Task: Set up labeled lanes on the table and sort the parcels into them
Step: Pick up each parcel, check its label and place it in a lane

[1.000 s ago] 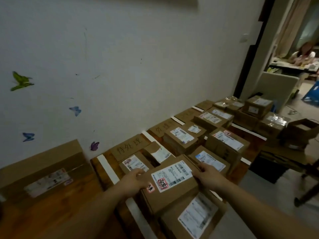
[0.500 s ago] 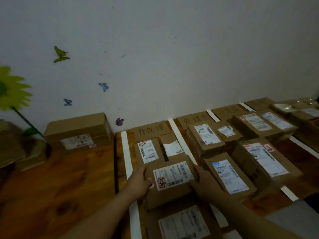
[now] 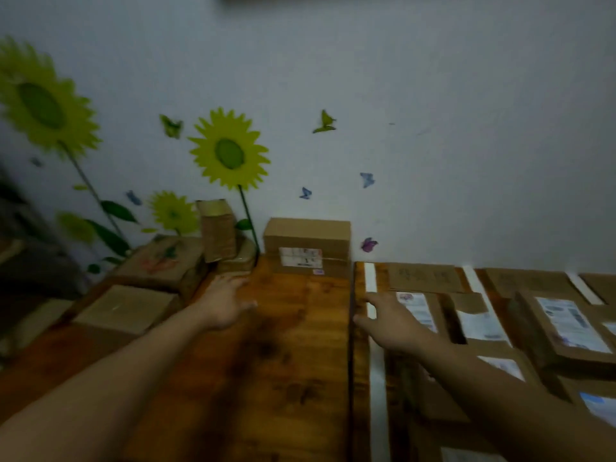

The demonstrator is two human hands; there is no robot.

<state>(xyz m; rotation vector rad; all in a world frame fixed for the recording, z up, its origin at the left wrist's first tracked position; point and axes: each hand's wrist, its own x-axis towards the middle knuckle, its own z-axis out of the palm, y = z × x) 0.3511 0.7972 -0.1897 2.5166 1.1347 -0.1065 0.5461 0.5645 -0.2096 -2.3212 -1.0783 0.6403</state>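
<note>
1 pale wall [image 3: 433,95], dotted with sunflower stickers [image 3: 229,151] and paper butterflies, backs the wooden table [image 3: 283,345] where parcels are being sorted. Many sorted parcels [image 3: 566,325] lie in the taped lanes on the right half, and several unsorted boxes [image 3: 123,308] sit piled at the left end. Between them, 1 brown box [image 3: 306,235] stands against the wall and looks to be the next pick. Both arms reach toward it. The left hand [image 3: 225,306] is low over the wood with fingers spread and nothing in them, short of the box. The right hand [image 3: 391,325], equally empty with fingers extended, hangs above the first white tape strip [image 3: 370,278] and the nearest lane's parcel. Done well, the step means taking the box by 2 opposite sides and tipping its shipping label [image 3: 300,256] into view. The label should be read before a lane is chosen, and the box lifted rather than slid across so the tape is not scuffed loose. Each lane is headed by a cardboard lane card [image 3: 423,278] bearing handwriting, but motion blur leaves it unreadable. The white labels show only blue and red smudges, and no brand name can be made out.
</note>
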